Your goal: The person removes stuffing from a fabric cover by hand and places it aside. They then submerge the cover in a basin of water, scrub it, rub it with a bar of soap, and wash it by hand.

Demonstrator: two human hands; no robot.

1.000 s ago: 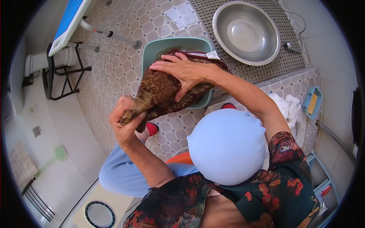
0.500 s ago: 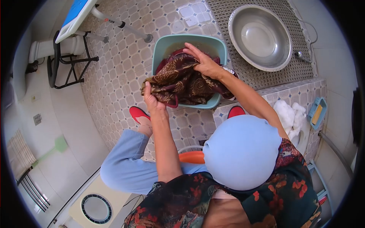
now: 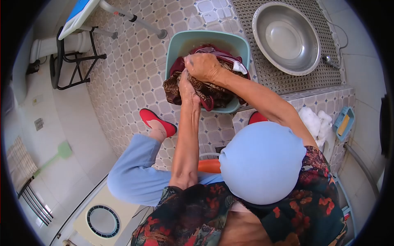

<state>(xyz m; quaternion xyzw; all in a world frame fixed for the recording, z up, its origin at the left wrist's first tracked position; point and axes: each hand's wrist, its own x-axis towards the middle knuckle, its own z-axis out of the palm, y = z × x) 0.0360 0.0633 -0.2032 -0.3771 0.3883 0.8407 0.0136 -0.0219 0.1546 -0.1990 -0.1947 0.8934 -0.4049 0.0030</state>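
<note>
A teal plastic basin [image 3: 175,43] stands on the tiled floor, with murky water at its far side. Dark brown and maroon patterned cloth [image 3: 172,88] is bunched in it and hangs over its near left rim. My left hand [image 3: 188,91] grips this cloth at the near side. Right beside it, my right hand [image 3: 203,67] is closed in a fist on the same cloth, its knuckles up. The two hands touch or almost touch. A white patch [image 3: 240,67] of fabric shows by the basin's right wall.
A metal bowl [image 3: 305,67] sits on a perforated mat [image 3: 262,67] at the right. White foam or cloth [image 3: 314,125] and a blue soap dish [image 3: 348,112] with a yellow bar are on the tiled ledge. A black-framed stool [image 3: 61,78] stands at the left.
My left hand has moved right and up, and my right hand has moved left and down and closed from spread fingers. The cloth is now bunched between them, lower in the basin.
</note>
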